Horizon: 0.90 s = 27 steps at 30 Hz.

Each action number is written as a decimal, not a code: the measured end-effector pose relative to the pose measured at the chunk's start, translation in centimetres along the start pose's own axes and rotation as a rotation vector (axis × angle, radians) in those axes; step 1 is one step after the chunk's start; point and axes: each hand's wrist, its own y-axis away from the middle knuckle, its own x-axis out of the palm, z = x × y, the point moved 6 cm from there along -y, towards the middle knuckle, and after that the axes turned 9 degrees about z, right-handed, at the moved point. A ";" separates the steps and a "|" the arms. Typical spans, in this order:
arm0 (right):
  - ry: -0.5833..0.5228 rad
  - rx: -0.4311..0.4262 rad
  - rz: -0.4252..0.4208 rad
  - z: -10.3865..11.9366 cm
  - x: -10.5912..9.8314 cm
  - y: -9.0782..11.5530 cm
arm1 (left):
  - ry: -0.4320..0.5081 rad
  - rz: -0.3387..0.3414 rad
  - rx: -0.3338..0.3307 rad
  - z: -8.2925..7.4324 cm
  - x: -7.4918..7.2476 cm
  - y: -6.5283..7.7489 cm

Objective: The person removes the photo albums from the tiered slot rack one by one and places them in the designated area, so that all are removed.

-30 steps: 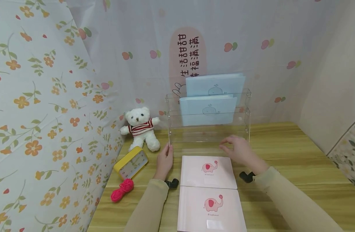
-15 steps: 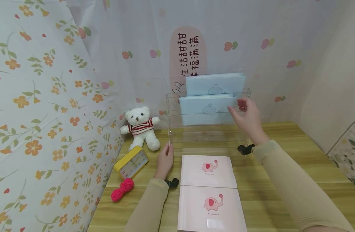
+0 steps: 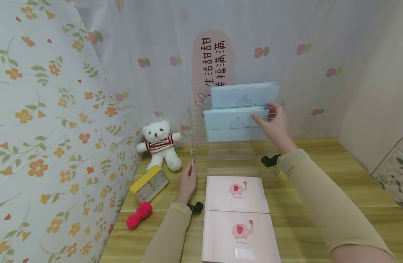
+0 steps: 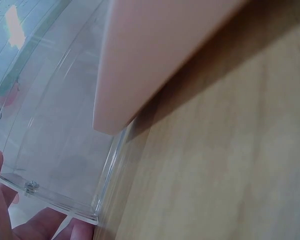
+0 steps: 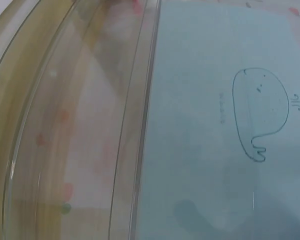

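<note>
A clear acrylic rack (image 3: 234, 155) stands on the wooden table, its tiers one behind another. My left hand (image 3: 186, 182) grips the lower left edge of its side panel; in the left wrist view, fingers (image 4: 40, 225) wrap around that edge. A blue whale-print album (image 3: 221, 126) stands upright in a front tier, and another blue album (image 3: 228, 95) stands higher behind it. At the front album's right edge is my right hand (image 3: 276, 126), thumb across the cover and fingers behind the edge. The right wrist view shows the whale cover (image 5: 205, 175) through acrylic, but no fingers.
Two pink elephant albums, a farther one (image 3: 218, 193) and a nearer one (image 3: 219, 237), lie flat before the rack. To the left are a white teddy bear (image 3: 163, 155), a yellow clock (image 3: 149, 184) and a pink yarn skein (image 3: 139, 215). A printed curtain (image 3: 139, 33) hangs behind.
My right hand has risen from above the far pink album to the front blue album's right edge, then moved left onto it. My left hand stays on the rack.
</note>
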 end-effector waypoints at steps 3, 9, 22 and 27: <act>-0.009 0.005 -0.018 0.3 0.5 -0.2 | 0.019 0.022 -0.028 -0.8 -0.3 0.4; -0.021 0.001 -0.035 1.3 1.0 -0.4 | 0.034 0.031 -0.062 -1.0 -0.4 0.5; 0.084 -0.012 0.081 2.3 1.1 -1.9 | 0.025 0.028 -0.053 2.9 0.6 -1.4; 0.117 0.045 0.154 1.8 1.2 -2.3 | 0.012 0.027 -0.055 3.1 0.5 -1.5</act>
